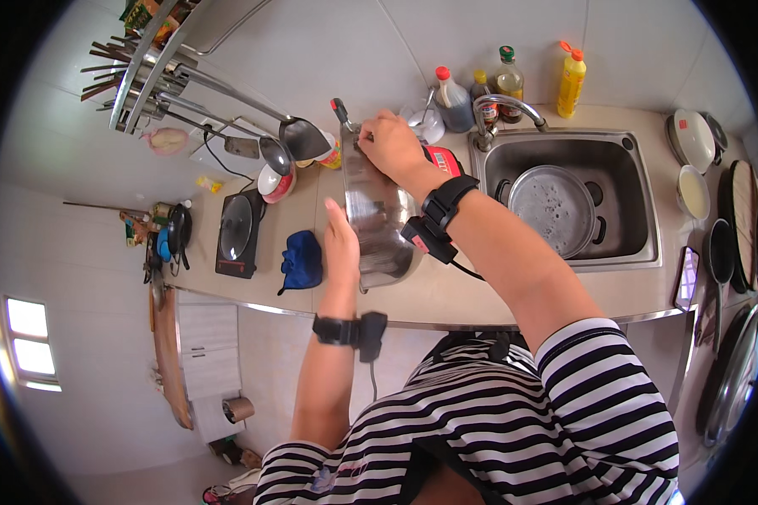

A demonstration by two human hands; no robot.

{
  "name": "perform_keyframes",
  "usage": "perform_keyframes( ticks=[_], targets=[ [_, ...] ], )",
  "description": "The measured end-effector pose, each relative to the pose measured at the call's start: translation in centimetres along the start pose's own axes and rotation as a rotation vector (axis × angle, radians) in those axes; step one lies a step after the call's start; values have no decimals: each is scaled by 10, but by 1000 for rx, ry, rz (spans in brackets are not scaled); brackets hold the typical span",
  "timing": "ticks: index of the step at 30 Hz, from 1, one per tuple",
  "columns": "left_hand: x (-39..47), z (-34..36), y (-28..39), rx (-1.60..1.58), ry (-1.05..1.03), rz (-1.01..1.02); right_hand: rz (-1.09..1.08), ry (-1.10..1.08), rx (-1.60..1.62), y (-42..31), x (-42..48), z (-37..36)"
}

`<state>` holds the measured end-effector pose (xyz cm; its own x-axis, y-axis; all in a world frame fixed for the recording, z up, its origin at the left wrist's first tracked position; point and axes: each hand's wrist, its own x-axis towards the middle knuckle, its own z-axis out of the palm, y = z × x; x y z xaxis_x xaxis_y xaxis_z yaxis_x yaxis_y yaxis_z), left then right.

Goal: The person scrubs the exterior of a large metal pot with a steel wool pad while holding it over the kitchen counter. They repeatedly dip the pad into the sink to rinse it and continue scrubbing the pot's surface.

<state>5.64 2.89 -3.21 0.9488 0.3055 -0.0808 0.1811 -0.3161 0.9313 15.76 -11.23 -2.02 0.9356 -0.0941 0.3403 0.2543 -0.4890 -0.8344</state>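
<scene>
A large stainless steel pot (pixel 382 221) is tipped on its side above the counter, beside the sink. My left hand (pixel 341 240) lies along its left edge with the thumb raised; whether the fingers grip it is hidden. With bent fingers, my right hand (pixel 388 145) touches the far end of the pot, near a black and red handle (pixel 339 110). A blue cloth (pixel 302 260) lies on the counter just left of my left hand. Inside the sink sits a round metal pan (pixel 551 211) with dark handles, holding water with bubbles.
An induction cooker (pixel 239 232) with a glass lid stands left. Ladles (pixel 303 139) hang from a rack at upper left. Sauce bottles (pixel 453 104) and a yellow detergent bottle (pixel 570 85) line the wall behind the faucet (pixel 508 104). A phone (pixel 686 278) lies near the counter's right front edge.
</scene>
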Motion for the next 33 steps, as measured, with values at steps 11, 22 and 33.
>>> perform_keyframes(
  ticks=[11,22,33],
  targets=[
    [4,-12,13,-337,-314,-190,-558,-96,120,-14,-109,-2],
    [-9,1,9,-497,-467,-259,-168,133,68,-17,-28,2],
    [-6,1,0,-275,-332,-77,-360,61,218,-22,-81,-2]
  ],
)
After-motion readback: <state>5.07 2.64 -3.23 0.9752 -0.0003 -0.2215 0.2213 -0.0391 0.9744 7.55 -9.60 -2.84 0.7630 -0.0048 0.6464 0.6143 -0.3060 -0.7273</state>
